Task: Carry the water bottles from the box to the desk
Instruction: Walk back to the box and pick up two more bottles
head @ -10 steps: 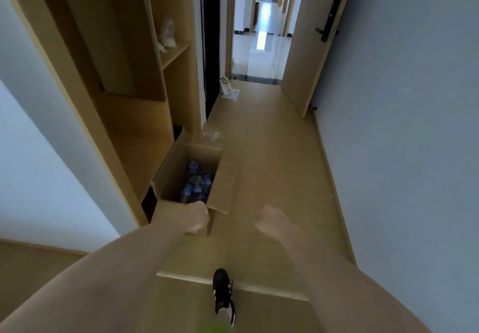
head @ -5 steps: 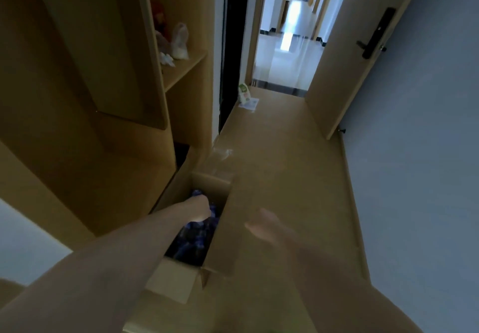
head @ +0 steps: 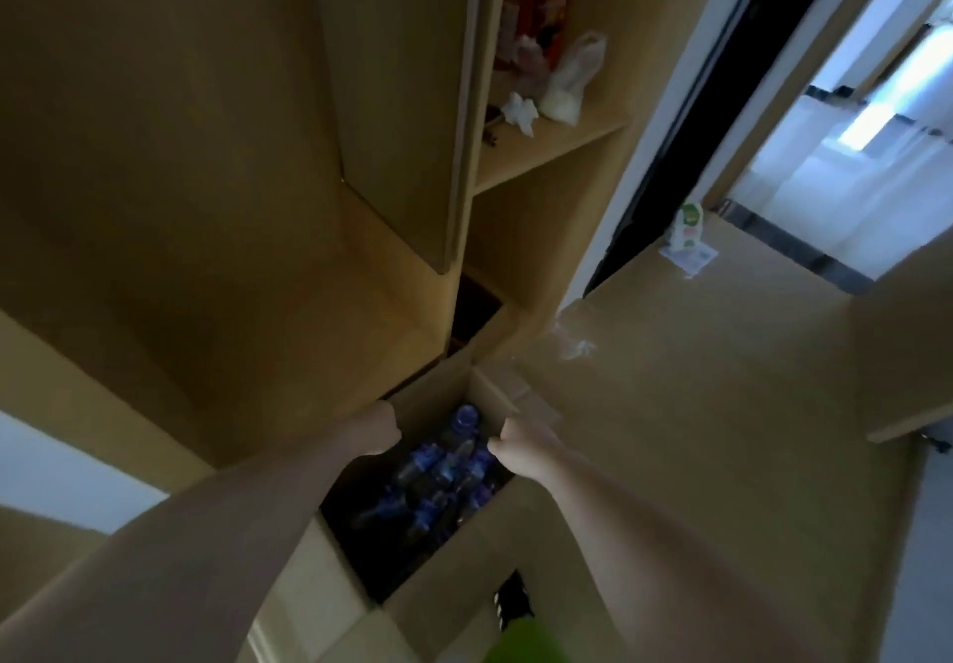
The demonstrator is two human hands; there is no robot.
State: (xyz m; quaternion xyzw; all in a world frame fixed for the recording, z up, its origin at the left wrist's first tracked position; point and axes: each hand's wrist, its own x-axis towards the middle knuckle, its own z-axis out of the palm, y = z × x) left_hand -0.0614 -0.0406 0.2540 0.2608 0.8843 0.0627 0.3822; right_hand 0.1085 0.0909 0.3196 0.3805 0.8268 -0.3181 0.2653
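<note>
Head view: cardboard box (head: 466,567) sits open on the floor next to a wooden cupboard (head: 268,157), w/ a bunch of water bottles (head: 443,461) lying inside, blue caps and labels, packed close together. None out yet; no worktop in sight. Left hand (head: 379,430) is at the box's left edge, fingers curled under, can't tell if that grip is on the cardboard wall or on nothing. Right hand (head: 521,448) is over the right side of the opening, fingers bent down towards the bottles, prob. touching one but grip not clear either, too dark and blurry.

Handling, my guess: full bottles, so fairly heavy per piece, thin plastic that gives a bit when squeezed, smooth and maybe slippery. Best hold is round the neck just under the cap, or round the middle w/ the whole hand. Not fragile, but could roll if set down on its side.
</note>
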